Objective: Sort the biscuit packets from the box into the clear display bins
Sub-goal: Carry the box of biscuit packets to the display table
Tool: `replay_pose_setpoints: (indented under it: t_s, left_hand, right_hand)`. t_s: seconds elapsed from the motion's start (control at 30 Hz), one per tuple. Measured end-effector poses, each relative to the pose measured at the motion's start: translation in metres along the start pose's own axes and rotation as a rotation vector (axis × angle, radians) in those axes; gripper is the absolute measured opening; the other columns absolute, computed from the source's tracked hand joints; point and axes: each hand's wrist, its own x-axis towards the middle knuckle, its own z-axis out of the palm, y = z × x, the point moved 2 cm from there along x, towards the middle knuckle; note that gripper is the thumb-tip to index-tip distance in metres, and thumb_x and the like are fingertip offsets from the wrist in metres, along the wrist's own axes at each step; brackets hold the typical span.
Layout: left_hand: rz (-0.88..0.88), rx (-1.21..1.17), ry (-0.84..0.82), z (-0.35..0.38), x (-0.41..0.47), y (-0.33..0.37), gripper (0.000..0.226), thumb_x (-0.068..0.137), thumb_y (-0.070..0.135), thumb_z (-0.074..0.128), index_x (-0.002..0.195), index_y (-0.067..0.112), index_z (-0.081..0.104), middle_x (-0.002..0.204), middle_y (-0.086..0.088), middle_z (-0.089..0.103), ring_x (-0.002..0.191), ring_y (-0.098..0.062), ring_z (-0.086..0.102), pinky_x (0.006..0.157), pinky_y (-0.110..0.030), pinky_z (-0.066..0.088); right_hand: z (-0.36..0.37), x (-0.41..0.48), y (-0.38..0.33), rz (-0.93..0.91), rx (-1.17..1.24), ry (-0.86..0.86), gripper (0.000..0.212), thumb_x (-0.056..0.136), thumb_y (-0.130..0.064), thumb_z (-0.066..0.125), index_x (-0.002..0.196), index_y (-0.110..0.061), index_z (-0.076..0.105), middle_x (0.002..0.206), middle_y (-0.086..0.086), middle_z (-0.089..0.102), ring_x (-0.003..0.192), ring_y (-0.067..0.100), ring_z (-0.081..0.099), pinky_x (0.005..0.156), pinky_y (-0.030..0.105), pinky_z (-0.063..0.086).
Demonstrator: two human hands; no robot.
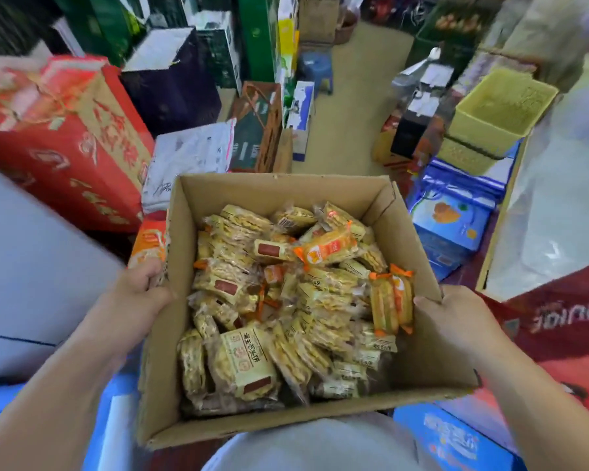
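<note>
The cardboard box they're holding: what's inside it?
The cardboard box holds a heap of biscuit packets, mostly pale yellow, a few orange ones. The packets cover the floor, so anything beneath is hidden.

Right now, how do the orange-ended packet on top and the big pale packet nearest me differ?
The orange-ended packet is slim, orange-printed; the pale packet is wider, cream-labelled with a dark red patch. The orange-ended packet lies farther back, the pale packet nearer. Both sit in the cardboard box.

The box point(252, 192) lies near and central with the biscuit packets point(245, 365) heaped in it, the left hand point(143, 287) gripping its left wall, the right hand point(456, 314) its right wall, a large carton point(65, 141) far left, stacked baskets point(500, 110) far right.
</note>
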Motion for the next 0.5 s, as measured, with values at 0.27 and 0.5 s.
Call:
replay_pose_setpoints:
  t_s: [0.27, 0.5]
  left_hand:
    - [0.076, -0.058, 0.052, 0.030, 0.137, 0.121, 0.030, 0.072, 0.018, 0.061, 0.083, 0.003, 0.037, 0.079, -0.007, 0.045, 0.070, -0.025, 0.036, 0.063, -0.044, 0.029]
    - [0.112, 0.038, -0.026, 0.065, 0.304, 0.177, 0.045, 0.092, -0.003, 0.059, 0.067, 0.024, 0.032, 0.066, -0.002, 0.035, 0.058, -0.019, 0.030, 0.052, -0.029, 0.024]
  right_hand:
    - [-0.078, 0.168, -0.067, -0.032, 0.079, 0.086, 0.034, 0.097, -0.033, 0.066, 0.070, -0.015, 0.053, 0.068, 0.008, 0.059, 0.074, 0.032, 0.056, 0.058, 0.036, 0.033]
    - [-0.111, 0.300, -0.099, 0.069, 0.033, 0.099, 0.033, 0.096, -0.037, 0.066, 0.074, -0.012, 0.065, 0.068, 0.008, 0.064, 0.077, 0.034, 0.064, 0.063, 0.037, 0.043]
